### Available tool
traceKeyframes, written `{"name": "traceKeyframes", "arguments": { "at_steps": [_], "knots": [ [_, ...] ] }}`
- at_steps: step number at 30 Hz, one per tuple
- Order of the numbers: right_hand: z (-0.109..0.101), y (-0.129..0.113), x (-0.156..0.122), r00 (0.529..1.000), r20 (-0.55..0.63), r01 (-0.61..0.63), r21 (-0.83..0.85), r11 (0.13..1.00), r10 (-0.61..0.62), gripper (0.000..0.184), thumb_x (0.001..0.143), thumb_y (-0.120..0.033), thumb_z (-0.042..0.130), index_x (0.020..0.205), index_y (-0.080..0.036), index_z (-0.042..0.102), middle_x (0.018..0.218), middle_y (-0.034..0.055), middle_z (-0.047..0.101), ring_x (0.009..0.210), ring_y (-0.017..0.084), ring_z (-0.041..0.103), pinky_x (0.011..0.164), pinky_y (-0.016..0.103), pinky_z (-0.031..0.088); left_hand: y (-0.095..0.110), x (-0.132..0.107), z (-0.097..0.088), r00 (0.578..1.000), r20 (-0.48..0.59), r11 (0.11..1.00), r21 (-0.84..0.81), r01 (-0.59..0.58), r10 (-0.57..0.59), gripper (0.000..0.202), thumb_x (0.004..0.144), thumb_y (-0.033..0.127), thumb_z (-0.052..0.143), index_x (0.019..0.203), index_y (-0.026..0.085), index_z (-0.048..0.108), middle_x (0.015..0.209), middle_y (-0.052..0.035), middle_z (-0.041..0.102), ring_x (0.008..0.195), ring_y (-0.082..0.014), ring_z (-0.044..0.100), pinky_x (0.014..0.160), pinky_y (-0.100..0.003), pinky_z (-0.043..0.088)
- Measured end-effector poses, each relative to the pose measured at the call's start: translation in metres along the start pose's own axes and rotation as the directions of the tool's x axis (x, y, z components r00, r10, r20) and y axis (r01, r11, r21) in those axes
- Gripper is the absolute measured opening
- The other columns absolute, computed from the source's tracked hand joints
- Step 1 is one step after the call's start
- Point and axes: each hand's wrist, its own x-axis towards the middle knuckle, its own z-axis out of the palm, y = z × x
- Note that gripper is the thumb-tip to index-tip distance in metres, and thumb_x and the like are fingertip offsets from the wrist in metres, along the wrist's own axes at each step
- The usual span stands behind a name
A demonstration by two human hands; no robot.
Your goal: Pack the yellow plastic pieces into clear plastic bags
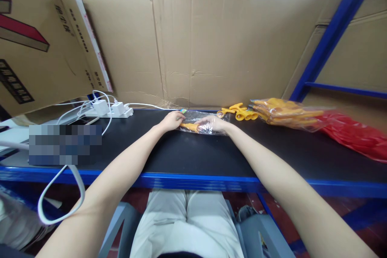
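Pinching a clear bag (205,130): the left hand (173,121). Touching the yellow piece (190,126) inside, above the black table (193,155): the right hand (213,122), grip unclear. Dark characters (64,20), not clearly readable, mark the carton (51,72); loose yellow pieces (240,113) lie rightward.

The single head-worn view looks forward and down, close above pale cloth trousers (169,217), across the flat black tabletop (196,154) to an upright brown cardboard panel (229,48).
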Motion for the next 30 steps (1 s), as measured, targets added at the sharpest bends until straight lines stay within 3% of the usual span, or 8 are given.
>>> {"name": "traceKeyframes", "arguments": {
  "at_steps": [4, 8, 11, 14, 17, 20, 24, 30],
  "knots": [
    [0.002, -0.006, 0.0, 1.0, -0.025, 0.012, 0.048, 0.999, -0.01, 0.035, 0.065, -0.001, 0.049, 0.089, -0.016, 0.07, 0.096, 0.0038, 0.069, 0.092, 0.013, 0.061, 0.085, 0.024, 0.044, -0.003, 0.002, 0.005, 1.0, 0.018, 1.0, 0.012, -0.018, 0.018, 0.038, 0.073, 0.011, 0.045, 0.106, 0.018, 0.063, 0.117, -0.0035, 0.06, 0.112, -0.0164, 0.051, 0.098, -0.026, 0.038],
    [-0.005, -0.005, 0.003, 0.981, -0.172, -0.082, 0.049, 0.995, 0.089, 0.029, 0.065, -0.001, 0.047, 0.081, -0.012, 0.068, 0.082, 0.0057, 0.069, 0.071, 0.012, 0.063, 0.07, 0.023, 0.049, -0.012, 0.002, 0.005, 0.99, 0.053, 0.988, 0.094, 0.122, -0.128, 0.042, 0.077, 0.016, 0.046, 0.118, 0.019, 0.055, 0.124, -0.0054, 0.055, 0.116, -0.0205, 0.048, 0.098, -0.035, 0.037],
    [-0.021, 0.01, 0.006, 0.899, -0.424, -0.157, -0.075, 0.985, 0.111, 0.027, 0.07, -0.003, 0.041, 0.077, -0.01, 0.066, 0.072, 0.0064, 0.066, 0.061, 0.012, 0.062, 0.065, 0.026, 0.05, -0.021, 0.002, 0.0, 0.962, 0.055, 0.95, 0.178, 0.256, -0.269, 0.043, 0.078, 0.015, 0.044, 0.119, 0.021, 0.053, 0.129, -0.0072, 0.051, 0.12, -0.0245, 0.043, 0.101, -0.047, 0.031],
    [-0.037, 0.032, 0.006, 0.783, -0.618, -0.207, -0.366, 0.907, -0.071, 0.028, 0.071, -0.006, 0.044, 0.088, -0.013, 0.065, 0.09, 0.0084, 0.065, 0.083, 0.017, 0.062, 0.08, 0.032, 0.047, -0.03, 0.0, -0.004, 0.928, 0.058, 0.91, 0.224, 0.348, -0.369, 0.043, 0.078, 0.012, 0.043, 0.119, 0.021, 0.054, 0.13, -0.0083, 0.049, 0.121, -0.0266, 0.042, 0.1, -0.052, 0.029],
    [-0.043, 0.05, 0.004, 0.805, -0.582, -0.26, -0.519, 0.814, -0.114, 0.039, 0.075, -0.013, 0.048, 0.114, -0.013, 0.056, 0.124, 0.012, 0.052, 0.114, 0.021, 0.048, 0.096, 0.035, 0.037, -0.036, 0.0, -0.006, 0.9, 0.057, 0.881, 0.239, 0.408, -0.432, 0.045, 0.077, 0.013, 0.046, 0.12, 0.021, 0.053, 0.129, -0.0091, 0.05, 0.12, -0.0266, 0.044, 0.1, -0.048, 0.031],
    [-0.041, 0.055, 0.002, 0.878, -0.475, -0.364, -0.581, 0.728, 0.06, 0.041, 0.08, -0.027, 0.051, 0.119, -0.014, 0.054, 0.139, 0.0113, 0.036, 0.127, 0.027, 0.034, 0.102, 0.042, 0.029, -0.038, 0.0, -0.006, 0.886, 0.05, 0.867, 0.242, 0.436, -0.46, 0.045, 0.075, 0.014, 0.049, 0.119, 0.023, 0.053, 0.126, -0.0085, 0.053, 0.117, -0.026, 0.047, 0.099, -0.044, 0.034],
    [-0.04, 0.044, 0.0, 0.896, -0.425, -0.392, -0.62, 0.679, 0.129, 0.031, 0.085, -0.033, 0.043, 0.101, -0.016, 0.063, 0.124, 0.0108, 0.053, 0.116, 0.026, 0.046, 0.095, 0.041, 0.035, -0.04, 0.0, -0.003, 0.89, 0.062, 0.875, 0.226, 0.428, -0.451, 0.044, 0.074, 0.015, 0.05, 0.117, 0.023, 0.055, 0.122, -0.0101, 0.056, 0.114, -0.0272, 0.05, 0.096, -0.042, 0.037],
    [-0.042, 0.023, -0.003, 0.821, -0.567, -0.464, -0.595, 0.656, 0.066, 0.028, 0.084, -0.031, 0.042, 0.097, -0.016, 0.063, 0.106, 0.0121, 0.062, 0.101, 0.023, 0.055, 0.085, 0.036, 0.04, -0.044, 0.001, -0.001, 0.894, 0.071, 0.882, 0.218, 0.419, -0.442, 0.041, 0.075, 0.02, 0.051, 0.116, 0.024, 0.056, 0.12, -0.0094, 0.058, 0.112, -0.0272, 0.051, 0.093, -0.039, 0.039]
  ]
}}
